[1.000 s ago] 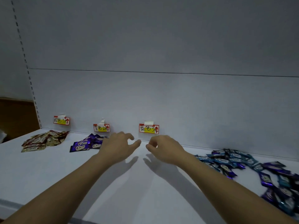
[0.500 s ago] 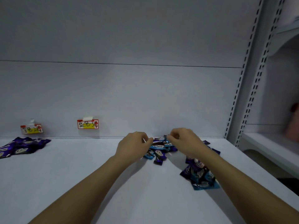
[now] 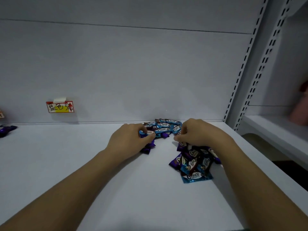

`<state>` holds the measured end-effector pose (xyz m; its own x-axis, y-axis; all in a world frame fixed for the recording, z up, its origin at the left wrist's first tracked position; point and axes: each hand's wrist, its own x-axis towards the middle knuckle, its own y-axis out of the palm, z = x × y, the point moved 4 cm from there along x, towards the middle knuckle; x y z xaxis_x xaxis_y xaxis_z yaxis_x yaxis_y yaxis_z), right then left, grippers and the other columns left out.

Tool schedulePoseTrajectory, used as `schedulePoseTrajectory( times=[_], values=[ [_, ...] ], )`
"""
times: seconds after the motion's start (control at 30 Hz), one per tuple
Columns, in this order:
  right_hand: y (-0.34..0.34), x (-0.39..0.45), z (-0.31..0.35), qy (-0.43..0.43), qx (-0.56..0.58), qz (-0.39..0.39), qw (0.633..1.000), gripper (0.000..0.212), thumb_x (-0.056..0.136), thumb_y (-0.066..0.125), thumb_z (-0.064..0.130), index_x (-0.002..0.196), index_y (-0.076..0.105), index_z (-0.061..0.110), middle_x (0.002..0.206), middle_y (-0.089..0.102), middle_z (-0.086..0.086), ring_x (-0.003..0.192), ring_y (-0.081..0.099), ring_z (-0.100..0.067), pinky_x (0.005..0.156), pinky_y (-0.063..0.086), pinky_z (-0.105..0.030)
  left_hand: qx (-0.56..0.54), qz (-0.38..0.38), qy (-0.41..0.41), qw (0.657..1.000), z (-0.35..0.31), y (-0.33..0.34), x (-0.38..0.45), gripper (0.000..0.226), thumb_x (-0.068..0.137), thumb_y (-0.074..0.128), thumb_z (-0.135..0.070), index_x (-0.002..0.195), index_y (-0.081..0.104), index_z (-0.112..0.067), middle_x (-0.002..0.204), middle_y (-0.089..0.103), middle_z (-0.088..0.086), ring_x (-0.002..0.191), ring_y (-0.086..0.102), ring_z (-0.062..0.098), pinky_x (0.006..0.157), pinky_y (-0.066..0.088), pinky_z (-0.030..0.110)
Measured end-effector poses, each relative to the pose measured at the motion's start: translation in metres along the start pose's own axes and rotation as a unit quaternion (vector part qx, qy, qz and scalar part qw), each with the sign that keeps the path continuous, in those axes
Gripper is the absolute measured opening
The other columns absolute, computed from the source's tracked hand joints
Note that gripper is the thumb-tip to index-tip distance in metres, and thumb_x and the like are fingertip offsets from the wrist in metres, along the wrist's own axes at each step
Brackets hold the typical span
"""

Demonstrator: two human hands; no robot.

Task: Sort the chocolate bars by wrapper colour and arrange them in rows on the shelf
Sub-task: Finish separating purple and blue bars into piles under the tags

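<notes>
Sorting partly done: mixed heap (image 3: 195,162) of blue and purple bars remains unsorted; left hand (image 3: 131,139) pinches a bar (image 3: 148,132); right hand (image 3: 198,132) fingers curl into the heap, grasp unclear.

Pale grey back panel (image 3: 133,64), slotted uprights (image 3: 240,75), dim light

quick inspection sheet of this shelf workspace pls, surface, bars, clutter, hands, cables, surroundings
surface: white shelf, bare in the middle.
job's things: mixed pile of blue and purple bars at right; more bars against the back wall; purple bars at the far left edge.
clutter: nothing seen.
hands: left hand pinches a bar; right hand has curled fingers on the pile, grip unclear.
cables: nothing seen.
surroundings: handwritten label on the back wall; slotted upright; neighbouring shelf at right.
</notes>
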<state>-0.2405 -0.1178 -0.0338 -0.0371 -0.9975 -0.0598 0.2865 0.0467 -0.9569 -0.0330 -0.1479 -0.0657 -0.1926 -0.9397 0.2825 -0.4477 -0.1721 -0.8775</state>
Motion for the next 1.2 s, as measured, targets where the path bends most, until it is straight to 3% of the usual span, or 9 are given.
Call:
schedulePoseTrajectory(
  times=[0.1,0.27,0.43,0.53,0.63,0.8,0.9,1.0,1.2],
  values=[
    [0.007,-0.002,0.01,0.02,-0.029,-0.001,0.999,0.039,0.082,0.071,0.043,0.101,0.054,0.014,0.094,0.063,-0.004,0.088,0.06,-0.021,0.057,0.042,-0.027,0.014,-0.004,0.014,1.0,-0.01,0.003,-0.002,0.038,0.082,0.057,-0.064,0.105,0.064,-0.035,0.094,0.069,-0.007,0.09,0.059,0.013,0.067,0.044,0.029],
    [0.009,-0.003,0.015,0.012,-0.003,0.002,1.0,0.045,0.076,0.079,0.024,0.114,0.061,0.01,0.113,0.062,-0.007,0.099,0.061,-0.023,0.077,0.051,-0.033,-0.065,0.022,0.009,0.998,-0.01,0.006,-0.004,0.02,0.081,0.068,-0.039,0.1,0.064,-0.034,0.075,0.063,-0.012,0.084,0.058,0.01,0.068,0.045,0.028],
    [0.004,0.003,0.005,-0.02,0.121,-0.011,0.992,0.015,0.082,0.075,0.014,0.095,0.068,0.014,0.096,0.067,-0.002,0.08,0.059,-0.015,0.064,0.045,-0.023,-0.206,-0.024,-0.012,0.978,-0.002,-0.012,-0.003,0.017,0.086,0.07,-0.022,0.102,0.065,-0.028,0.085,0.065,-0.008,0.075,0.059,0.006,0.053,0.04,0.009],
    [-0.013,0.0,-0.01,-0.068,0.2,-0.016,0.977,0.015,0.084,0.074,0.014,0.099,0.071,0.017,0.09,0.07,0.003,0.083,0.063,-0.012,0.071,0.046,-0.022,-0.301,-0.04,-0.052,0.951,0.005,-0.027,-0.003,0.014,0.086,0.072,-0.022,0.099,0.07,-0.023,0.089,0.069,-0.008,0.081,0.067,0.008,0.057,0.048,0.018],
    [-0.026,-0.009,-0.026,-0.096,0.215,0.036,0.971,0.014,0.082,0.076,0.015,0.095,0.074,0.019,0.088,0.074,0.002,0.084,0.067,-0.011,0.078,0.049,-0.023,-0.347,-0.01,-0.08,0.935,0.007,-0.031,-0.005,0.014,0.081,0.077,-0.019,0.095,0.073,-0.02,0.082,0.073,-0.008,0.076,0.07,0.007,0.056,0.051,0.019],
    [-0.021,-0.022,-0.03,-0.092,0.155,0.181,0.967,0.015,0.079,0.077,0.01,0.093,0.073,0.015,0.09,0.076,-0.004,0.086,0.07,-0.012,0.074,0.051,-0.018,-0.331,0.053,-0.1,0.937,0.002,-0.023,-0.01,0.015,0.071,0.085,-0.016,0.082,0.074,-0.016,0.073,0.074,0.001,0.076,0.071,0.01,0.061,0.054,0.023],
    [-0.017,-0.022,-0.026,-0.097,0.116,0.193,0.97,0.016,0.08,0.077,0.014,0.095,0.075,0.02,0.094,0.075,0.001,0.093,0.068,-0.013,0.083,0.054,-0.027,-0.305,0.068,-0.099,0.945,0.002,-0.02,-0.01,0.015,0.071,0.085,-0.018,0.08,0.074,-0.016,0.068,0.072,-0.001,0.07,0.065,0.006,0.057,0.046,0.018],
    [-0.017,-0.024,-0.023,-0.098,0.084,0.199,0.972,0.023,0.081,0.077,0.017,0.103,0.074,0.025,0.099,0.072,0.007,0.088,0.066,-0.004,0.076,0.05,-0.022,-0.265,0.077,-0.096,0.956,0.003,-0.016,-0.011,0.012,0.071,0.085,-0.019,0.077,0.075,-0.017,0.071,0.071,0.0,0.067,0.06,0.009,0.059,0.043,0.018],
    [-0.017,-0.024,-0.022,-0.098,0.058,0.201,0.973,0.029,0.078,0.08,0.018,0.105,0.072,0.026,0.099,0.072,0.007,0.091,0.066,-0.008,0.087,0.052,-0.028,-0.175,0.091,-0.091,0.976,0.008,-0.01,-0.009,0.021,0.074,0.082,-0.033,0.086,0.075,-0.017,0.084,0.069,-0.005,0.076,0.059,0.009,0.059,0.04,0.02]
  ],
)
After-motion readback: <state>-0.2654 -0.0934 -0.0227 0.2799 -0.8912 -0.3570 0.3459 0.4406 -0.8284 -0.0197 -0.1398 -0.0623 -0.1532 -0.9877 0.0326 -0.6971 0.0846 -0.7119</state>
